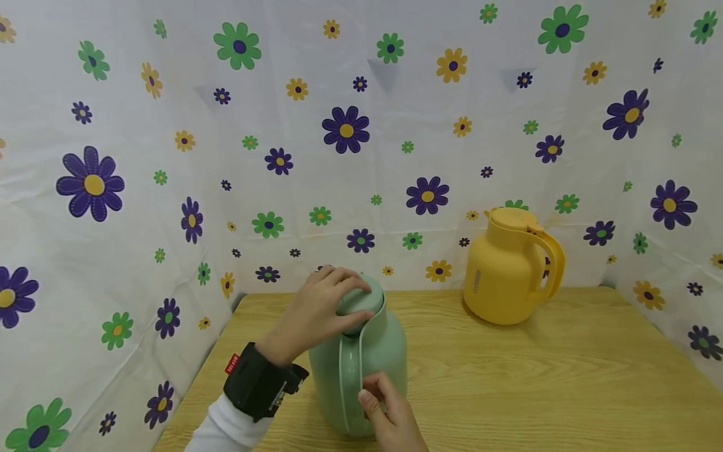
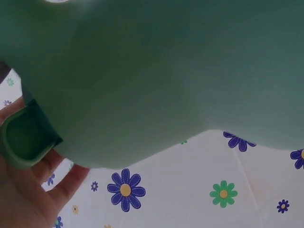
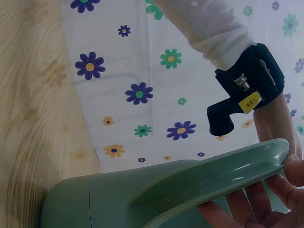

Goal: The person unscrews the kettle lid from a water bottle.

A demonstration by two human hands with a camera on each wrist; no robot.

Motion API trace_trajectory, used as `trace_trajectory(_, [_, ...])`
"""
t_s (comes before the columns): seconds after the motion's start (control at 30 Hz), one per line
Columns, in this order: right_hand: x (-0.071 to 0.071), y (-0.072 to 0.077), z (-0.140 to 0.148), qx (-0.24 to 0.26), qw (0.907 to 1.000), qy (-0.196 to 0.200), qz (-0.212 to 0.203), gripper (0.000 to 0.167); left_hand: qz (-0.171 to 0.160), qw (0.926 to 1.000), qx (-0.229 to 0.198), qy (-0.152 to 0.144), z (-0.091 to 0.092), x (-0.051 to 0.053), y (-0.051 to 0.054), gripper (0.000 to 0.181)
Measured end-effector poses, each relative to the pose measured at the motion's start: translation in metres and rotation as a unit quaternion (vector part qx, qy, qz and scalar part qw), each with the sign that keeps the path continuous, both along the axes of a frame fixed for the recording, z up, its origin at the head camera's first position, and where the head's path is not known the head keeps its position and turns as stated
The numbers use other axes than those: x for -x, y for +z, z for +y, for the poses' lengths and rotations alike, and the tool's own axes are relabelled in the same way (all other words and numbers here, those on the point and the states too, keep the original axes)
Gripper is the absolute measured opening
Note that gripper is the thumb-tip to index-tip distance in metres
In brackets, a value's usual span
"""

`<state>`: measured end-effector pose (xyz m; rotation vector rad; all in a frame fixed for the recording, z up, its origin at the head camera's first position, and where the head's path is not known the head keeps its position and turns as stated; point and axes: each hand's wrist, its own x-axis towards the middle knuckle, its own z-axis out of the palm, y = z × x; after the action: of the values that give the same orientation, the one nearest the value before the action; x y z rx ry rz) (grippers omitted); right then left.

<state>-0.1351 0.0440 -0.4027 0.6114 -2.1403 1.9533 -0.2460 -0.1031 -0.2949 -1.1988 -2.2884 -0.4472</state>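
Note:
A green thermos jug (image 1: 390, 351) stands upright on the wooden table, its handle (image 1: 351, 370) turned toward me. Over its round lid (image 1: 357, 302) lies my left hand (image 1: 330, 307), thumb and fingers spread around the lid's edge. The left wrist view shows the fingers of that hand (image 2: 28, 199) bent around a hollow green spout-like part (image 2: 29, 135) at the jug's top. Low on the handle's right side is my right hand (image 1: 390, 408). In the right wrist view its fingers (image 3: 243, 206) curl behind the handle, with the thumb near the handle's upper end.
A yellow thermos jug (image 1: 499, 276) stands at the back of the table (image 1: 565, 364), its handle to the right. White flower-printed sheets (image 1: 395, 157) hang behind and at both sides. A black camera strap (image 1: 260, 380) is on the left wrist.

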Motion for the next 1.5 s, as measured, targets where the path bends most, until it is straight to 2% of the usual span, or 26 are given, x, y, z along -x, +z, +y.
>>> trace_trajectory(0.1, [0.001,0.000,-0.001,-0.001,1.0000,0.001,-0.001,0.015,-0.040,0.9986,0.000,-0.036,-0.005,0.001,0.007,0.031])
trace_trajectory(0.23, [0.000,0.000,-0.001,0.001,1.0000,0.001,0.000,0.014,-0.122,0.9883,0.004,-0.090,-0.012,0.002,0.016,0.031])
trace_trajectory(0.33, [0.000,0.001,-0.001,0.002,1.0000,-0.001,-0.001,0.015,-0.166,0.9809,0.020,-0.099,-0.014,0.004,0.020,0.030])
trace_trajectory(0.43, [0.000,0.001,0.000,0.002,1.0000,-0.003,0.001,0.015,-0.187,0.9776,0.029,-0.092,-0.013,0.005,0.021,0.030])
trace_trajectory(0.57, [-0.001,0.001,0.000,0.000,1.0000,-0.005,0.002,0.015,-0.183,0.9799,0.035,-0.070,-0.011,0.005,0.021,0.030])
trace_trajectory(0.67, [-0.001,0.001,0.000,0.000,1.0000,-0.005,-0.003,0.015,-0.158,0.9852,0.049,-0.047,-0.008,0.004,0.023,0.029])
trace_trajectory(0.8, [-0.001,0.002,0.000,0.000,1.0000,-0.005,-0.002,0.015,-0.116,0.9910,0.066,0.000,-0.002,0.001,0.023,0.029])
trace_trajectory(0.9, [-0.001,0.001,-0.001,0.000,1.0000,-0.005,0.006,0.014,-0.095,0.9924,0.069,0.037,0.002,-0.001,0.022,0.029])
trace_trajectory(1.0, [-0.001,0.000,-0.001,0.000,0.9998,-0.009,0.016,0.013,-0.074,0.9937,0.065,0.054,0.004,-0.001,0.020,0.028])
trace_trajectory(1.07, [-0.001,0.000,-0.002,0.000,0.9997,-0.010,0.020,0.012,-0.066,0.9950,0.057,0.049,0.003,0.000,0.020,0.027])
trace_trajectory(1.13, [0.000,-0.001,-0.002,-0.001,0.9997,-0.011,0.022,0.012,-0.074,0.9958,0.048,0.025,-0.001,0.002,0.019,0.026])
trace_trajectory(1.2, [0.000,-0.002,-0.001,0.000,0.9997,-0.008,0.021,0.012,-0.100,0.9941,0.043,-0.012,-0.005,0.003,0.019,0.027])
trace_trajectory(1.3, [0.001,-0.003,-0.001,0.001,0.9999,-0.004,0.017,0.013,-0.153,0.9857,0.043,-0.056,-0.012,0.004,0.017,0.032])
trace_trajectory(1.37, [0.001,-0.003,-0.001,0.003,0.9999,-0.001,0.015,0.013,-0.179,0.9806,0.045,-0.068,-0.015,0.005,0.016,0.036])
trace_trajectory(1.5, [0.000,-0.002,-0.001,0.005,0.9998,-0.001,0.019,0.012,-0.178,0.9811,0.044,-0.063,-0.015,0.006,0.014,0.038])
